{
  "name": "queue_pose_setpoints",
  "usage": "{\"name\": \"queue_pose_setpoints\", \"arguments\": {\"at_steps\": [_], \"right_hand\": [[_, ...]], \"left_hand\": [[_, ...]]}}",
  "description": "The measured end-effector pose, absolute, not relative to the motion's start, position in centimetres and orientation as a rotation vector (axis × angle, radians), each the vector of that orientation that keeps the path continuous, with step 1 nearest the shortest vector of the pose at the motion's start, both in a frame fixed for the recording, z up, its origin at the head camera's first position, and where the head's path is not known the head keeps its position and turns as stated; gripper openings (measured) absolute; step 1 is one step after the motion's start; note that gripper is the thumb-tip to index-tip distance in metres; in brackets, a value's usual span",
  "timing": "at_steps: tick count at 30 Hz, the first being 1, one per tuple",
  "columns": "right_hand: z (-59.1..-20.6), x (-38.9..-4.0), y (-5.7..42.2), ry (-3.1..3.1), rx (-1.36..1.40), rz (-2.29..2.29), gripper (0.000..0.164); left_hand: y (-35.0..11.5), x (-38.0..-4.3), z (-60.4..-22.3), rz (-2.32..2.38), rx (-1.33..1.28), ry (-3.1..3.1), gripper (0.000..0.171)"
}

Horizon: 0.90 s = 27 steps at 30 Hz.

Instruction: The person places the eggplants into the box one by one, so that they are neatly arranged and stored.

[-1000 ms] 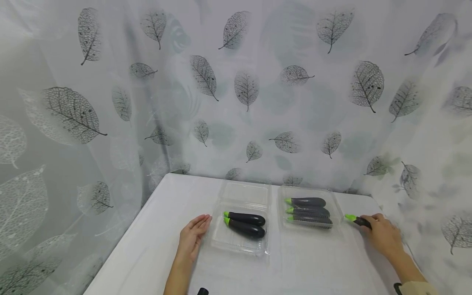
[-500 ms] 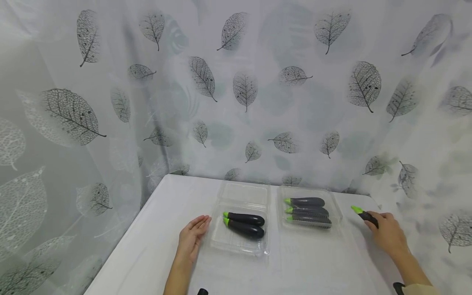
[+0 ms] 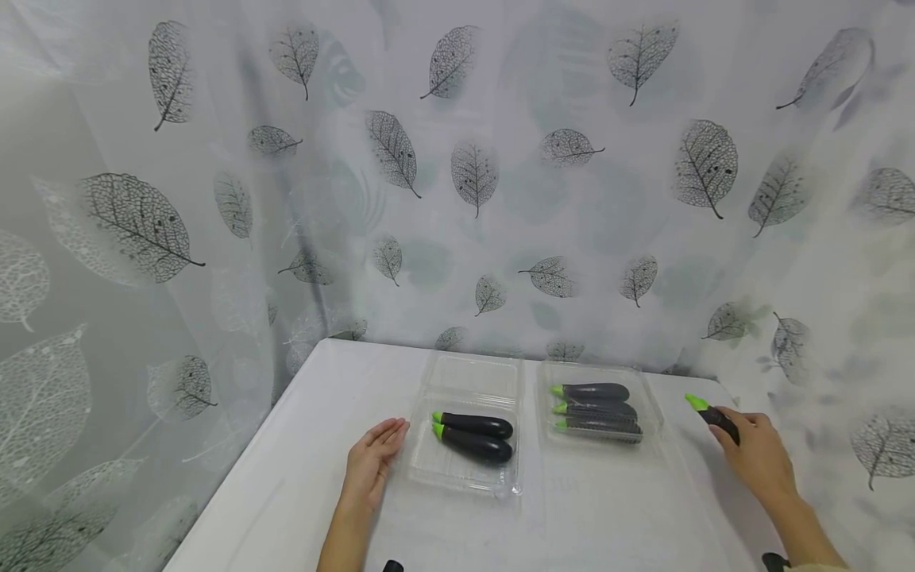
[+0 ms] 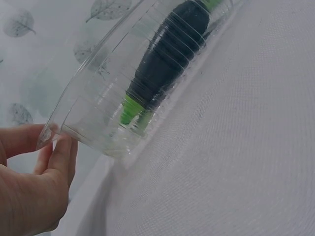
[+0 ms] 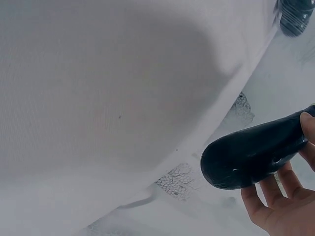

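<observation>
My right hand [image 3: 761, 457] holds a dark eggplant [image 5: 251, 152] with a bright green stem end, lifted off the table to the right of both containers. The thumb lies on one side of it, several fingers on the other. At the left side of an open clear plastic container [image 3: 457, 478], my left hand [image 4: 37, 177] pinches the rim between thumb and fingers. Two eggplants [image 3: 473, 443] lie side by side in that container, stems to the left. A second clear container [image 3: 654, 405], its lid seemingly down, covers several eggplants [image 3: 596, 409].
A white cloth covers the table [image 3: 286, 469]. Behind it and along both sides hangs a curtain [image 3: 479, 262] printed with leaves. A small black object [image 3: 393, 566] shows at the bottom edge of the head view.
My right hand has moved a little to the right with the eggplant, away from the second container, and the stem end has tilted upward. My left hand and both containers stay in place.
</observation>
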State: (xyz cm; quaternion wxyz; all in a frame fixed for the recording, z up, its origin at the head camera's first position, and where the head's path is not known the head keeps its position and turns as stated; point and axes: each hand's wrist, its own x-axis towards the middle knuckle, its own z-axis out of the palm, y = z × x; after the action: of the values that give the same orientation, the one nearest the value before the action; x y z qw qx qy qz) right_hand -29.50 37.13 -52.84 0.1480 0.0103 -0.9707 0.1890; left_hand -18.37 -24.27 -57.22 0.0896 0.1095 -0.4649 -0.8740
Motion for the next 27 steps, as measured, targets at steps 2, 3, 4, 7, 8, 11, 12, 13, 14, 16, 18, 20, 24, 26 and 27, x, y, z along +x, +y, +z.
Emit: {"name": "queue_pose_setpoints", "arguments": {"at_steps": [2, 3, 4, 7, 8, 11, 12, 13, 14, 16, 18, 20, 24, 26, 27], "right_hand": [[-52.8, -29.3, 36.8, -2.770, 0.043, 0.552, 0.045], [-52.8, -29.2, 36.7, -2.761, 0.048, 0.555, 0.045], [-52.9, -29.1, 36.5, -2.749, 0.054, 0.556, 0.044], [-52.9, -28.8, 36.1, -2.716, 0.064, 0.562, 0.043], [-52.9, -28.7, 36.0, -2.702, 0.068, 0.564, 0.042], [-52.7, -28.5, 35.7, -2.670, 0.071, 0.590, 0.042], [-52.6, -28.4, 35.6, -2.664, 0.069, 0.599, 0.042], [-52.5, -28.2, 35.4, -2.660, 0.065, 0.607, 0.042], [-52.4, -28.1, 35.3, -2.658, 0.063, 0.612, 0.042], [-52.3, -27.8, 35.1, -2.654, 0.056, 0.625, 0.043], [-52.2, -27.5, 34.8, -2.648, 0.052, 0.627, 0.043], [-52.2, -27.2, 34.5, -2.638, 0.053, 0.626, 0.044], [-52.3, -26.5, 33.6, -2.607, 0.063, 0.633, 0.046], [-52.3, -26.3, 33.0, -2.585, 0.082, 0.642, 0.045], [-52.2, -26.1, 32.8, -2.575, 0.094, 0.650, 0.046]], "left_hand": [[-24.3, -18.4, -57.2, -2.595, 0.318, -1.386, 0.055], [-24.3, -18.4, -57.2, -2.596, 0.318, -1.379, 0.055], [-24.3, -18.4, -57.3, -2.598, 0.317, -1.375, 0.055], [-24.4, -18.4, -57.4, -2.604, 0.312, -1.368, 0.054], [-24.4, -18.4, -57.4, -2.604, 0.306, -1.371, 0.054], [-24.4, -18.3, -57.4, -2.607, 0.303, -1.366, 0.054], [-24.4, -18.3, -57.4, -2.604, 0.289, -1.376, 0.054], [-24.4, -18.3, -57.4, -2.602, 0.285, -1.381, 0.055], [-24.3, -18.3, -57.4, -2.600, 0.286, -1.380, 0.055], [-24.3, -18.3, -57.3, -2.598, 0.293, -1.382, 0.056], [-24.4, -18.2, -57.3, -2.594, 0.280, -1.400, 0.056], [-24.3, -18.2, -57.2, -2.603, 0.299, -1.384, 0.056], [-24.4, -18.2, -57.1, -2.615, 0.307, -1.376, 0.055], [-24.4, -18.2, -57.1, -2.615, 0.310, -1.377, 0.054], [-24.4, -18.2, -57.1, -2.613, 0.310, -1.384, 0.054]]}}
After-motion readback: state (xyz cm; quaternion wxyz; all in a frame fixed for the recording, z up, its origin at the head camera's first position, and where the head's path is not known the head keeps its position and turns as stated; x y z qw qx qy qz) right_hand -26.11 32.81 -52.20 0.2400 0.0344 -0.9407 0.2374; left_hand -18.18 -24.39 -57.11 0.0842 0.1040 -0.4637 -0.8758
